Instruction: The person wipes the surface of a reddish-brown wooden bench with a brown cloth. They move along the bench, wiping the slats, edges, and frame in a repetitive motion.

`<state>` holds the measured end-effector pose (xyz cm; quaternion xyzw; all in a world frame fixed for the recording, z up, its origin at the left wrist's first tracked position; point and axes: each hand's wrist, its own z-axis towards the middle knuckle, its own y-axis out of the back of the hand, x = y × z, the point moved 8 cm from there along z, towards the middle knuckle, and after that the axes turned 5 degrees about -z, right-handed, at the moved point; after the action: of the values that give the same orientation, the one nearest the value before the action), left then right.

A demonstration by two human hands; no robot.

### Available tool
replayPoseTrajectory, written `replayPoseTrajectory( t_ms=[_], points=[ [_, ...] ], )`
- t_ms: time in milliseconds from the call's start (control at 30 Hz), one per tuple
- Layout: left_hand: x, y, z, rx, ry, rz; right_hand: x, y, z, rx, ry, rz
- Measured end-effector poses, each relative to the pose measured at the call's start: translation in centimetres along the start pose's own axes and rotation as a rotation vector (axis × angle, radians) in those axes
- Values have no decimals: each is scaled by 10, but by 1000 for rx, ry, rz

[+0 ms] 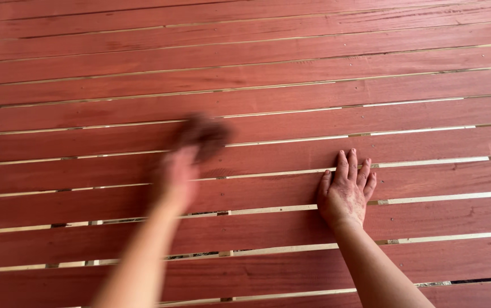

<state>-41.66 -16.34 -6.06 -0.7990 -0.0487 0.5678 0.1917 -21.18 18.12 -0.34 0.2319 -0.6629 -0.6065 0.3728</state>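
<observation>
Across the whole view spreads a slatted surface [268, 108] of red-brown wooden boards with narrow pale gaps. At about seven o'clock from the centre, the left hand [178, 174] is motion-blurred and grips a dark wad, perhaps a cloth [204, 134], pressed on a board. At four o'clock, well apart, the right hand [346, 191] lies flat, fingers spread and released, palm down on the boards, stained reddish.

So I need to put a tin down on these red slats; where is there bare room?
The slats above both hands are bare, as is the stretch right of the right hand, which lies flat. Between the hands is narrower. The left hand, blurred, holds a dark rag.
</observation>
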Motion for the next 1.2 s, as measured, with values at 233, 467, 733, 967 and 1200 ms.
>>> replayPoseTrajectory(
  t_ms=[233,467,733,967,1200],
  points=[
    [-150,252,-66,-342,35,1313,2,3,-1,18,-11,0],
    [-150,188,-82,-523,25,1386,1,0,-1,13,-23,27],
    [-91,87,-60,-269,-359,515,-8,5,-7,-169,91,236],
    [68,-135,-57,55,-630,1466,-40,29,-47,-293,50,686],
    [171,-395,-105,623,-684,1214,-93,66,-77,-445,19,654]
  ],
)
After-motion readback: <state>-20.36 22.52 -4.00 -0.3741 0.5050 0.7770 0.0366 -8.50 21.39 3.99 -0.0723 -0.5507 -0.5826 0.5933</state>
